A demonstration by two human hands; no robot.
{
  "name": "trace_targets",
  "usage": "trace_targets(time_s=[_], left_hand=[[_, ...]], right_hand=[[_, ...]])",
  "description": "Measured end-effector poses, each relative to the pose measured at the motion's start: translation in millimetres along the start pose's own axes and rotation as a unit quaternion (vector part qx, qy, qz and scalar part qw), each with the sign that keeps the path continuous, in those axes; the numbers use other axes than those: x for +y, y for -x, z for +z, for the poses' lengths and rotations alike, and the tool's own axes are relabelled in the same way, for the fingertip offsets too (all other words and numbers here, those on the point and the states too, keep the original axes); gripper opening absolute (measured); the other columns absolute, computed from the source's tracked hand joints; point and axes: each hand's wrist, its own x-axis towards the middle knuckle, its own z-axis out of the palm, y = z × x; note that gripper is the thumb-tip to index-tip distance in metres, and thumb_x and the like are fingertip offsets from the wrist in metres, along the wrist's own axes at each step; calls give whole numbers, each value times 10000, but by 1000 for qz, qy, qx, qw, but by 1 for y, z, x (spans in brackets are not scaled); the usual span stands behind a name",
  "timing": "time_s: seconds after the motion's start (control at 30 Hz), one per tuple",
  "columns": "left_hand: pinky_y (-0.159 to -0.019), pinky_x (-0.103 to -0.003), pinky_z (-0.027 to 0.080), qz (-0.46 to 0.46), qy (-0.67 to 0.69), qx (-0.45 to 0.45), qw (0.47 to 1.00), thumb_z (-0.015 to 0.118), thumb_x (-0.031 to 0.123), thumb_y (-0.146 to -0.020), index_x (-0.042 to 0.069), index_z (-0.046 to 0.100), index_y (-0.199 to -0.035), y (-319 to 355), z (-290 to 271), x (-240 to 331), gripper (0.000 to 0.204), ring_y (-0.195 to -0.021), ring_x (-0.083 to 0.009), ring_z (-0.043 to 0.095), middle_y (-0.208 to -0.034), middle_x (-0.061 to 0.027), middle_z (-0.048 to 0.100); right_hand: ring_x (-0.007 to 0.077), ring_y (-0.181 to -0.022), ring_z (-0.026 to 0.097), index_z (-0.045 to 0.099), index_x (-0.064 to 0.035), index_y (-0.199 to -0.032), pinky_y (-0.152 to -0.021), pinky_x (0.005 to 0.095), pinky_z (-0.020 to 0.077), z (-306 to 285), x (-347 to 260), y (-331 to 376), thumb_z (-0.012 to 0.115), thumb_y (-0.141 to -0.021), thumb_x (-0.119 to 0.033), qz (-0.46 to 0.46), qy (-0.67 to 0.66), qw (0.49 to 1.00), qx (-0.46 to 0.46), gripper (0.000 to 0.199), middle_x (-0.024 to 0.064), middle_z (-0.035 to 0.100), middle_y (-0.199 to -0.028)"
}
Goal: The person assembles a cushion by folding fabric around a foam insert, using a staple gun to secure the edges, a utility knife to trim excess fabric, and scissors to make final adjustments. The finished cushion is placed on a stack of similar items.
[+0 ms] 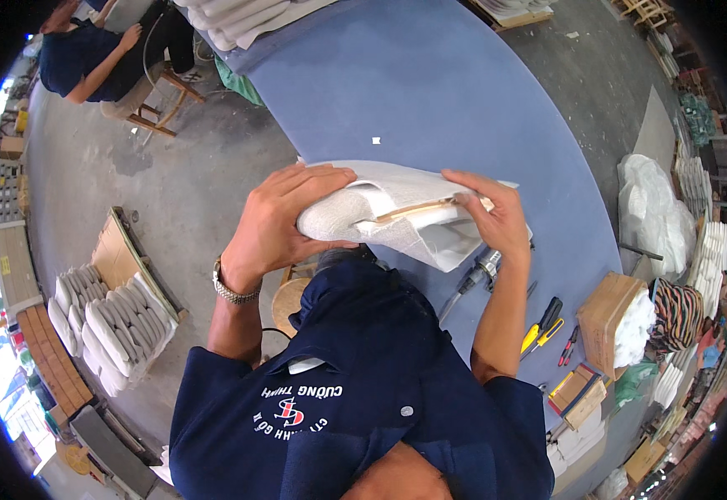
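Observation:
Between both hands is a pad covered in light grey fabric (330,215), tilted up over the near edge of the blue table. A strip of its wooden board (413,210) shows along an opening, and a loose flap of fabric (413,246) hangs below it. My left hand (293,204) grips the rounded left end, thumb underneath and fingers over the top. At the other end my right hand (494,212) pinches the edge of the fabric near the board. Just below the right hand, a metal air tool with a hose (484,268) lies on the table.
Yellow-and-black hand tools (543,329), red-handled tools (569,344) and a small open box (578,396) lie at right. A carton (605,321) holds white stuffing. Grey pads (113,321) are stacked on the floor at left. Another person (88,54) sits at the far left.

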Motion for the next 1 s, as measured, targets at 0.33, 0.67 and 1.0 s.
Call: trace_targets(time_s=[0.33,0.67,1.0], left_hand=[[-1063,-455,506,-8,97,184,978,925,164,-697,10,690,-1242,1,72,14,613,-1122,-300,710,-1204,-150,732],[-846,-438,561,-226,190,68,953,806,274,-849,30,570,-1378,17,221,-19,629,-1019,-396,695,-1176,-235,694],[-809,-442,565,-208,150,84,963,833,185,-796,36,570,-1357,25,220,-20,637,-985,-391,697,-1167,-226,694]], right_hand=[[215,-706,659,748,-19,-1015,-656,325,498,-14,-7,-42,668,-976,-184,-22,128,979,159,188,120,710,-805],[289,-1092,642,758,-91,-1108,-992,375,484,11,27,-11,746,-901,-177,-50,251,965,56,225,121,702,-1184],[275,-937,598,742,-69,-959,-826,381,496,83,22,50,813,-801,-133,-5,135,981,140,185,76,636,-1004]])
